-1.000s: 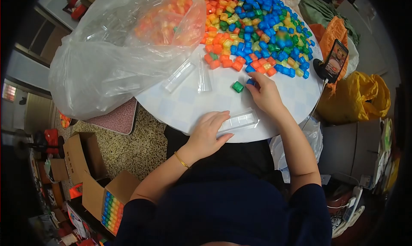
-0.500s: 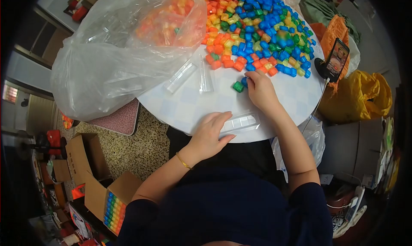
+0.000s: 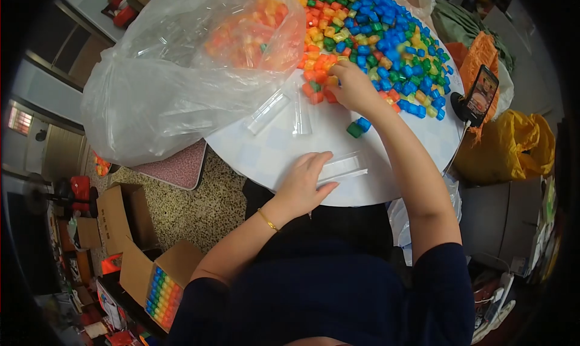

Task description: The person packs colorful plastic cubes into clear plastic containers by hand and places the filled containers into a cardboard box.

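My left hand (image 3: 304,184) lies at the left end of a clear plastic tray (image 3: 344,166), thumb and fingers around that end near the table's front edge. The tray's left end is hidden under the hand. Further back, my right hand (image 3: 355,90) reaches to the near edge of a pile of translucent coloured cubes (image 3: 386,32). Its fingers are pinched among orange and yellow cubes; which one they grip is partly hidden. A green cube (image 3: 354,130) and a blue cube (image 3: 364,124) sit together between my hands.
Two more clear trays (image 3: 270,112) lie left on the white round table (image 3: 241,156), beside a big plastic bag (image 3: 157,110) with orange cubes inside. A phone on a stand (image 3: 481,92) is at the right edge. Below left, a carton (image 3: 136,273) holds rows of coloured cubes.
My right hand has left the green and blue cubes and moved back and left to the orange cubes. My left hand stays at the tray. The view has shifted slightly.
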Demonstrator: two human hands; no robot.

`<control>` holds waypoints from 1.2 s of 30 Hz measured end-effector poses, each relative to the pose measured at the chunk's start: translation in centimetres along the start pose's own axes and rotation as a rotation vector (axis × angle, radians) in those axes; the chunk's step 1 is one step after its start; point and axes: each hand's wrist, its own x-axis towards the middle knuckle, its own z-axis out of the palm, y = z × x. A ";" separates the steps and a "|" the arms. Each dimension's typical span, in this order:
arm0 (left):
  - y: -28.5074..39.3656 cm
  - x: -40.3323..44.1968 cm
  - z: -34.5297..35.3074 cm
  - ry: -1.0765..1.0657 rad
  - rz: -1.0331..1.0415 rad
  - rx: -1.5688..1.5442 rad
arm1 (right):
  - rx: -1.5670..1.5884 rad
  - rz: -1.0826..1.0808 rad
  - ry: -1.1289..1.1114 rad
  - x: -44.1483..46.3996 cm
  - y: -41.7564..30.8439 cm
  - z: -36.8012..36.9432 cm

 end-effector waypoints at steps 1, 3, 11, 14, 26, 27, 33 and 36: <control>-0.2 0.1 0.1 -0.001 -0.008 -0.013 | -0.004 0.017 -0.138 0.9 -0.2 0.1; -0.4 0.1 0.0 0.004 -0.016 -0.018 | -0.053 0.015 -0.199 1.5 -0.6 -0.1; -0.3 -0.4 0.5 0.048 0.000 0.002 | -0.260 0.069 -0.339 1.1 -1.6 0.6; -0.2 -0.6 0.6 0.067 -0.032 0.042 | -0.138 0.093 -0.114 -1.4 -1.5 0.5; -0.2 -0.8 0.4 0.088 0.033 0.069 | 0.593 0.501 0.478 -14.1 1.0 -3.2; -0.1 -0.7 0.3 0.057 0.040 0.038 | 0.471 0.610 0.357 -14.9 1.7 -3.7; 0.8 3.5 -0.9 0.219 0.166 0.134 | 0.003 0.322 0.351 -16.1 1.7 -3.5; -0.1 8.0 -0.3 0.089 0.213 0.199 | -0.027 0.247 0.329 -16.1 0.8 -3.0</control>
